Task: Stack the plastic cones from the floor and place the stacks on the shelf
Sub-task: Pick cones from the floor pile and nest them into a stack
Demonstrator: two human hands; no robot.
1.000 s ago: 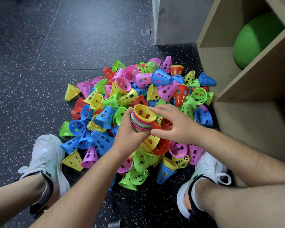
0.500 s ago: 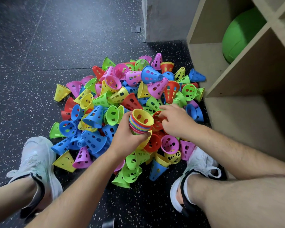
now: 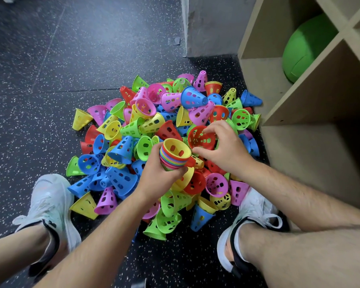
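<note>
speckled floor (image 3: 50,59) bears cones (image 3: 192,97) between shoes (image 3: 50,202) (shelf (image 3: 320,100) beside).

My left hand (image 3: 159,175) curls around a nested stack of multicoloured plastic cones (image 3: 175,157), forearm reaching in from the lower left. My right hand (image 3: 224,148) pinches a red perforated plastic cone (image 3: 200,140) at its rim, fingers bent.

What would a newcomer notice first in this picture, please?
A big heap of bright plastic cones fills the speckled floor between two white shoes. Over it the left hand grips a nested stack, the right hand pinches a red cone. A green ball sits in the shelf at right.
</note>
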